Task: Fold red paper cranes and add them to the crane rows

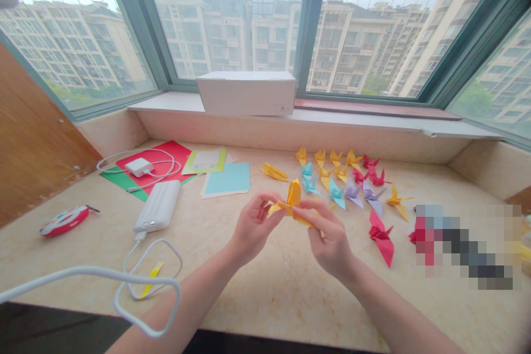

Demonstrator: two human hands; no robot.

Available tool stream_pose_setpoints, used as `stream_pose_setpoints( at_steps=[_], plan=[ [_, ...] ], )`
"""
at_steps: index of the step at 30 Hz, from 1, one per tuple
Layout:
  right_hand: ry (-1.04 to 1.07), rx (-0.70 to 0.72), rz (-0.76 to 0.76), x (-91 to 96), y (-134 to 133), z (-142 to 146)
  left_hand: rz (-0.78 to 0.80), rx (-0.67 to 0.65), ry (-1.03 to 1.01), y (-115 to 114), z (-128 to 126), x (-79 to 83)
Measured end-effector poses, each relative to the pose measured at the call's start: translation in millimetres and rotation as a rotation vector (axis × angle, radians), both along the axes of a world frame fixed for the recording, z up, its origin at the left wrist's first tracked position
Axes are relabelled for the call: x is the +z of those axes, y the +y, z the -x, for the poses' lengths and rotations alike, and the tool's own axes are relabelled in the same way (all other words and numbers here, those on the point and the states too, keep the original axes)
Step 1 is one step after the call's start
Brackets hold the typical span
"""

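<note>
Both hands hold a yellow-orange origami crane [294, 192] above the middle of the stone counter. My left hand [256, 222] pinches its left side between thumb and fingers. On the other side, my right hand [331, 235] grips the right part, with its fingers laid along the paper. Some of the crane is hidden behind the fingers. Just beyond lies a folded yellow paper piece [274, 171]. To the right stand several finished paper cranes in yellow, light blue [337, 193], purple [354, 193] and red [380, 239].
At left are a white power bank [157, 206] with a cable, a charger plug [139, 166], a red-and-white tool [65, 221] and coloured paper sheets [228, 179]. A white box [248, 95] stands on the window ledge. A pixelated patch covers something at right.
</note>
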State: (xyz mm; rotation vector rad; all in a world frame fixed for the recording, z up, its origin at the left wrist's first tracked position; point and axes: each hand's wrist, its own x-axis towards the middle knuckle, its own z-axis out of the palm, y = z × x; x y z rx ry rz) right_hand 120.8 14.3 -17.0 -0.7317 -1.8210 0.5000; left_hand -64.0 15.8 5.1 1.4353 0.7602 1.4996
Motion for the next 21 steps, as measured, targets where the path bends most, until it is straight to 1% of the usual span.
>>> stream_pose_setpoints(
  at_steps=[2,5,7,10,13,17,21],
  plan=[
    [0.044,0.015,0.073,3.0,-1.0,-2.4,-0.144,0.031,0.086,-0.3,1.5,-3.7],
    [0.147,0.057,0.145,7.3,-0.4,-6.5,-0.310,0.050,0.255,-0.1,6.1,-9.2],
    [0.215,0.066,0.199,9.2,0.7,-8.0,-0.414,0.045,0.364,-0.5,9.5,-10.2],
    [0.261,0.050,0.273,11.3,1.7,-7.9,-0.556,0.008,0.461,-1.8,13.2,-8.1],
    [0.275,0.082,0.330,13.5,1.8,-6.5,-0.643,-0.020,0.512,-2.8,16.0,-5.9],
    [0.203,0.097,0.414,17.7,0.4,-3.6,-0.721,-0.049,0.600,-4.1,21.4,-6.2],
    [0.187,0.078,0.413,21.7,-2.6,-0.1,-0.739,-0.124,0.658,-6.6,27.3,-5.0]
  ],
)
